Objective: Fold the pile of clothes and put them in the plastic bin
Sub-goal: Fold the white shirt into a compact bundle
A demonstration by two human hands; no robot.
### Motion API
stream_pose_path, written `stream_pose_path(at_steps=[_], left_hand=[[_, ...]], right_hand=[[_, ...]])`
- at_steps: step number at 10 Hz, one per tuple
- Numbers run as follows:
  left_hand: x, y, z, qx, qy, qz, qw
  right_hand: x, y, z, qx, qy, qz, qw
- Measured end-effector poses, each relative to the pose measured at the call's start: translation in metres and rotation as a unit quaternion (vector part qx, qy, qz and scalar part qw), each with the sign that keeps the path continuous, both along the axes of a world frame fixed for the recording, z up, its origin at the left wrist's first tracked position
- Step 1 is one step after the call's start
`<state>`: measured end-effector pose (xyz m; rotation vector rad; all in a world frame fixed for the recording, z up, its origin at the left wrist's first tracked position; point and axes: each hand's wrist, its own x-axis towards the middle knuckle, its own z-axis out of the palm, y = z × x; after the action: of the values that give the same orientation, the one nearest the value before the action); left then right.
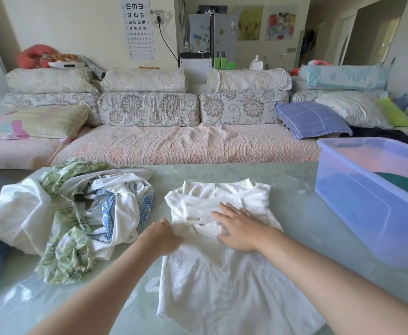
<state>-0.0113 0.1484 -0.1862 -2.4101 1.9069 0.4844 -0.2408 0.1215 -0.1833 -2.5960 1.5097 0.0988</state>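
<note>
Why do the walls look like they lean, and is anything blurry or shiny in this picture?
Head view: the wide lens bends the edges, so the doorway leans and the plastic bin looks stretched; the left hand gripping the white shirt is slightly motion-smeared; the glossy table shows pale glare at lower left.

Apparently bare table between top and plastic bin; clothes pile leftward.

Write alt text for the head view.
A white top lies on the table; the right hand presses flat on it, the left hand grips its edge. A clothes pile lies left, a plastic bin holding a dark green item right.
</note>
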Motion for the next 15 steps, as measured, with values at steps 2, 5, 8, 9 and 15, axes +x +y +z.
stream_pose_path(at_steps=[2,5,8,9,15], left_hand=[[0.004,0.028,0.007,0.012,0.018,-0.022,1.0],[0.04,0.056,0.017,0.222,0.181,-0.013,0.958],[0.027,0.012,0.022,0.033,0.152,0.044,0.987],[0.018,-0.013,0.014,-0.077,0.215,0.1,0.968],[-0.003,-0.074,0.018,-0.031,0.64,0.083,0.763]], right_hand=[[0.017,0.045,-0.015,0.031,0.008,0.046,0.998],[0.025,0.083,-0.002,0.083,0.059,0.047,0.994],[0.042,0.027,0.015,-0.126,-0.104,0.049,0.985],[0.045,0.004,0.009,-0.117,-0.046,0.042,0.991],[0.038,-0.05,0.003,-0.035,-0.22,-0.044,0.974]])
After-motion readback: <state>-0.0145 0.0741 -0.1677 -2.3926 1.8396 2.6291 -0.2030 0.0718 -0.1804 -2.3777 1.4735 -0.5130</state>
